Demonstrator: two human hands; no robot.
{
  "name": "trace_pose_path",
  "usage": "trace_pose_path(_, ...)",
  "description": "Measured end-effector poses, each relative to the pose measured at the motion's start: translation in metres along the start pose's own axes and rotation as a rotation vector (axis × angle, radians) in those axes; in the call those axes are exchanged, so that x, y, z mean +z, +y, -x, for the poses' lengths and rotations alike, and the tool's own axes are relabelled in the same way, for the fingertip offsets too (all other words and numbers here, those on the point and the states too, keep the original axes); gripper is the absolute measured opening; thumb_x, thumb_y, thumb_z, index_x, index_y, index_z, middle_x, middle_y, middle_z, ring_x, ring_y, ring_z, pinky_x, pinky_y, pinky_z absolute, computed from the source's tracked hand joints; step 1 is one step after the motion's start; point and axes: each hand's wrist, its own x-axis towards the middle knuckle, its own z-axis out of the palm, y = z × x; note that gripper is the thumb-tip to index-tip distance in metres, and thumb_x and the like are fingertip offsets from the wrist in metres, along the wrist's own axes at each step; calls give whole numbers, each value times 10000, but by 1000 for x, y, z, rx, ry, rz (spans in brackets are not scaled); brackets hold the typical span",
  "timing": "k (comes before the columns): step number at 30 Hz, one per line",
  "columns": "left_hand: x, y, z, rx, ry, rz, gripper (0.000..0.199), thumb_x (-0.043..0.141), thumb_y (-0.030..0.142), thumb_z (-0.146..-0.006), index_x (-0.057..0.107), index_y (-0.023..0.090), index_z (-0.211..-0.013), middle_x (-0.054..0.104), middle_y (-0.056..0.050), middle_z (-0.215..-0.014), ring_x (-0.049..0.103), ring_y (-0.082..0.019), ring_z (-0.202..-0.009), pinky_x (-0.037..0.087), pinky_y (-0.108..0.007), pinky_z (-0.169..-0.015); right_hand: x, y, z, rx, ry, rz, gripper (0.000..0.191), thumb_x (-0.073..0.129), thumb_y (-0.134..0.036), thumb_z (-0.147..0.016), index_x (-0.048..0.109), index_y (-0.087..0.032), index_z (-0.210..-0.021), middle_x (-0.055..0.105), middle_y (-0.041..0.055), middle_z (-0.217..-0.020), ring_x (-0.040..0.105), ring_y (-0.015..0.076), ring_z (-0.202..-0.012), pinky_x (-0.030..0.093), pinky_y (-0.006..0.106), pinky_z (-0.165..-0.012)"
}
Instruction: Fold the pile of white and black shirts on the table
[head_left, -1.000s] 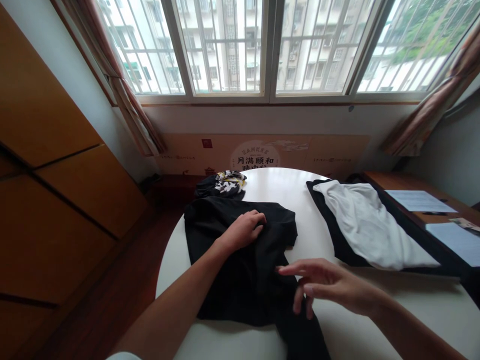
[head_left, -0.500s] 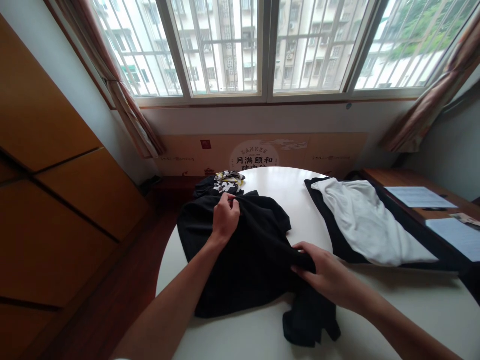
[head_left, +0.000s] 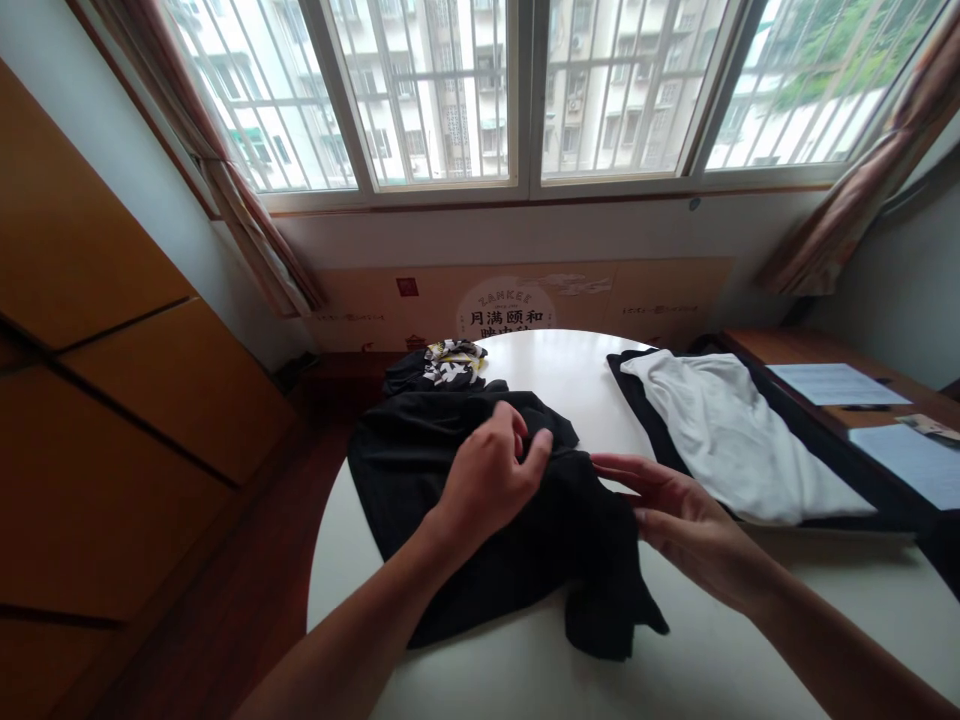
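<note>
Presently found black garment rumpled on white surface, beneath left grip, curled with thumb apart. Found right grip at garment's right edge, hold unclear. Noted patterned cloth beyond left grip, white cloth rightward beyond right grip.

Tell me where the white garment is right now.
In the head view, the white garment lies to the right, on top of a dark cloth, between the black garment and the papers.
</note>
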Motion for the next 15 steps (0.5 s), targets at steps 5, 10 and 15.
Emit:
trace_pose_path(5,5,28,26,92,-457,212,432,807,588,-767,642,209,-894,697,-51,-841,632,-222,-701,402,-295,-585,10,14,-5,-122,44,212,591,743,-389,-939,561,-339,-1499,568,113,-1542,664,276,-1216,592,445,-994)
trace_pose_path(10,20,18,20,59,-479,446,67,638,240,-840,615,179,-857,599,1,-722,525,-145,-635,358,-254,-565,9,23,-7,-226,135,503,640,691,-334,-961,461,-342,-1558,556,117,-1542,668,216,-1019,589,417,-939)
trace_pose_path(15,18,14,9,-1,-549,723,102,509,188,-809,606,159,-790,512,13,-704,418,-127,-649,331,-255,-587,-9,30,-12,-315,184,662,704,661,-361,-987,343,-353,-1616,559,109,-1504,641,225,-1069,557,451,-992)
